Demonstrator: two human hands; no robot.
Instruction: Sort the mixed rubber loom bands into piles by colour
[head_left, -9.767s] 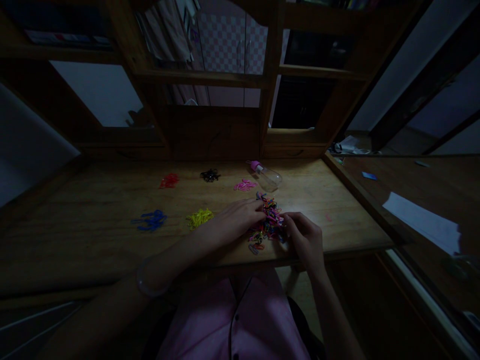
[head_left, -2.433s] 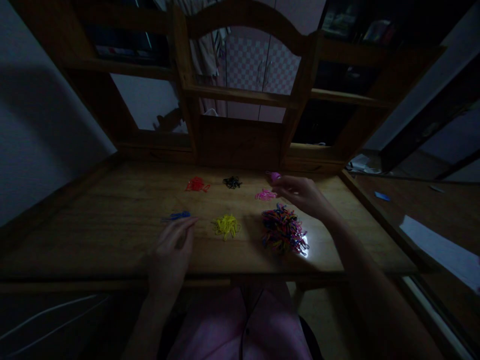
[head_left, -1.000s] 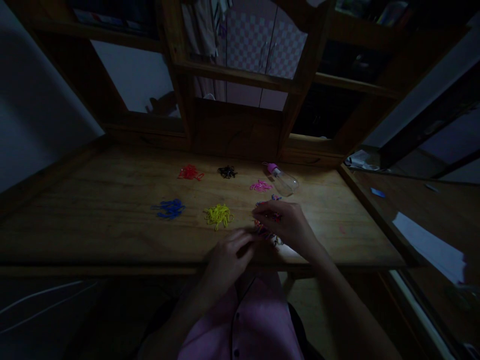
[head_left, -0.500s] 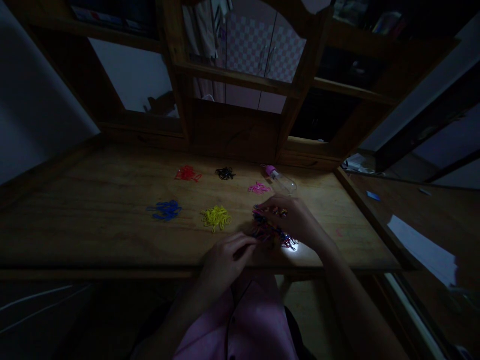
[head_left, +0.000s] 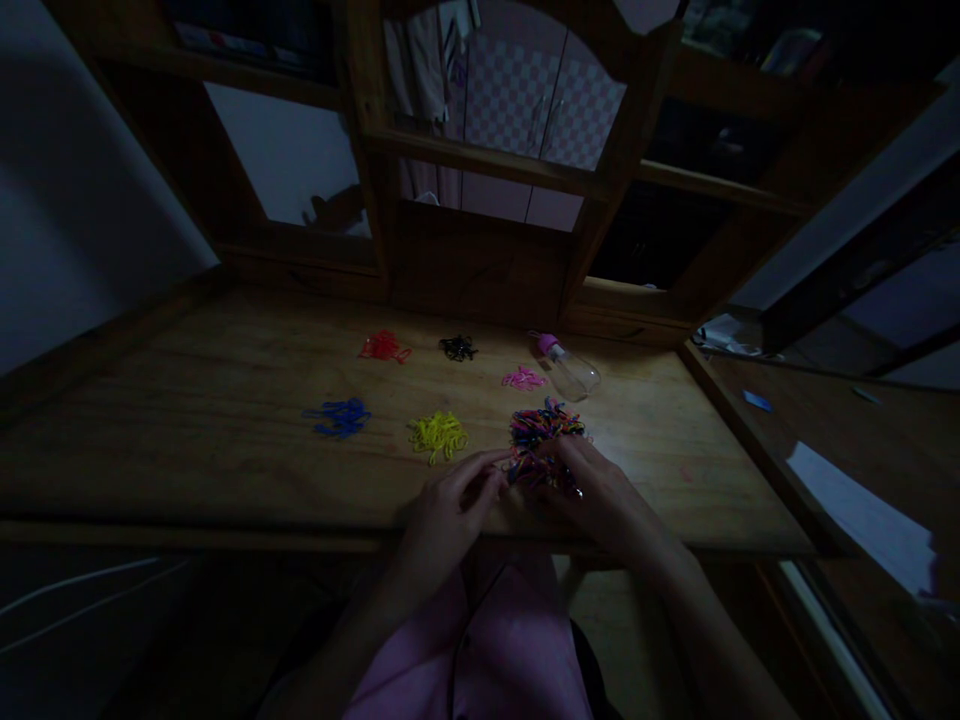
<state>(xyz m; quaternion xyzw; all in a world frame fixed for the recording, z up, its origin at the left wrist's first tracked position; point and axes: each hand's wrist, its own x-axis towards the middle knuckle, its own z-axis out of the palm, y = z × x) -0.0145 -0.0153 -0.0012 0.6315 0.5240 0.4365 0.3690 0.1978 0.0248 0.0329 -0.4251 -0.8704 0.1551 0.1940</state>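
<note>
A mixed pile of small coloured rubber bands (head_left: pixel 546 425) lies near the table's front edge. At its left edge my left hand (head_left: pixel 454 500) has thumb and forefinger pinched together; whatever they hold is too small and dark to make out. My right hand (head_left: pixel 604 490) reaches over the near right part of the pile, its fingers bent down among the bands and the tips hidden. Single-colour heaps lie left of and behind the pile: yellow bands (head_left: pixel 439 436), blue bands (head_left: pixel 342 418), red bands (head_left: pixel 385 347), black bands (head_left: pixel 458 348) and pink bands (head_left: pixel 523 378).
Behind the mixed pile a clear bottle with a pink cap (head_left: pixel 549 344) lies on its side. A wooden shelf unit (head_left: pixel 480 265) rises along the table's back. White paper (head_left: pixel 862 515) rests on a lower surface to the right.
My right hand has moved from the back of the mixed pile toward its near right side, uncovering the far part. My left hand stays at the pile's left edge. The view has shifted slightly.
</note>
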